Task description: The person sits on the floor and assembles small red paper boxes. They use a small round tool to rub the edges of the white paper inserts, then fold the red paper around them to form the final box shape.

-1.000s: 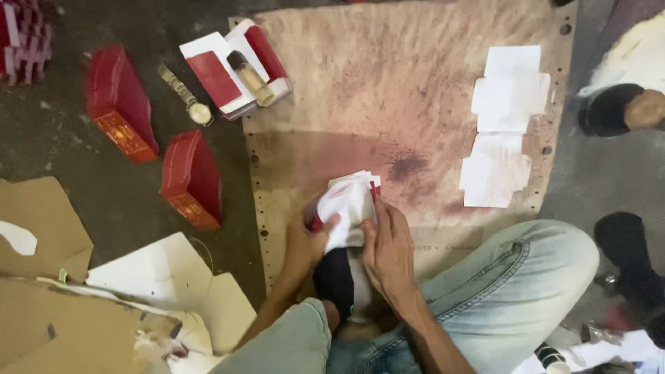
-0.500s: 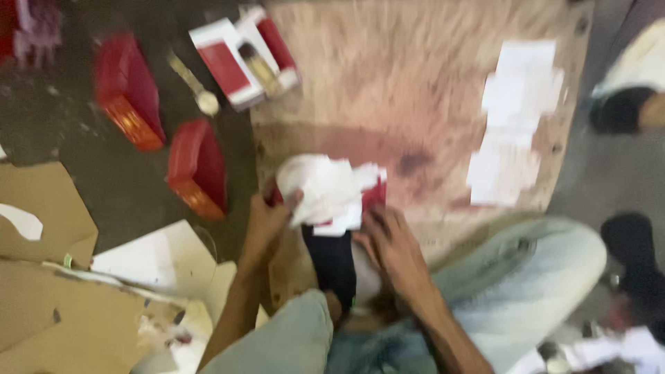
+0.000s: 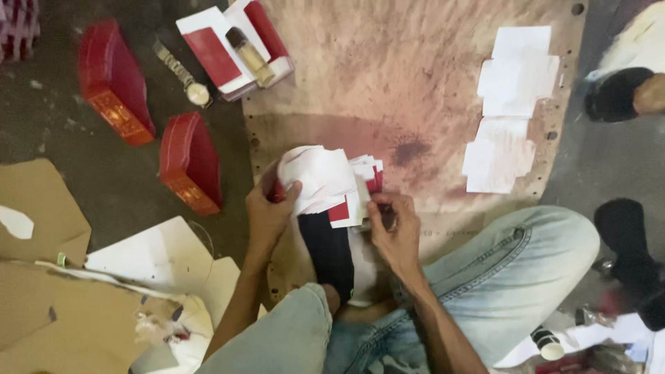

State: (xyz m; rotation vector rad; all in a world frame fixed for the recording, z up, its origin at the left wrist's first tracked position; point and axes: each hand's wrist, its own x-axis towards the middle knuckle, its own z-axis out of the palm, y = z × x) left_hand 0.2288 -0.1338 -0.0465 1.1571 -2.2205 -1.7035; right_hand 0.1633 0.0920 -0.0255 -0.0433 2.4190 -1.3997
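Note:
I sit on the floor and look down at a stack of flat white and red cardboard box blanks held over a worn brown board. My left hand grips the stack's left edge, thumb on top. My right hand pinches its lower right corner, where red and white edges fan out. A black sandal on my foot lies just below the stack, between my jeans-clad knees.
White die-cut blanks lie on the board's right side. Two red folded boxes, a wristwatch and an open red-and-white box with a small bottle lie at left. Cardboard scraps fill the lower left. Another person's black-shod feet are at right.
The stack has shifted a little to the right and opened into a fan. My left hand moved up onto its left edge, and my right hand slid to its lower right corner.

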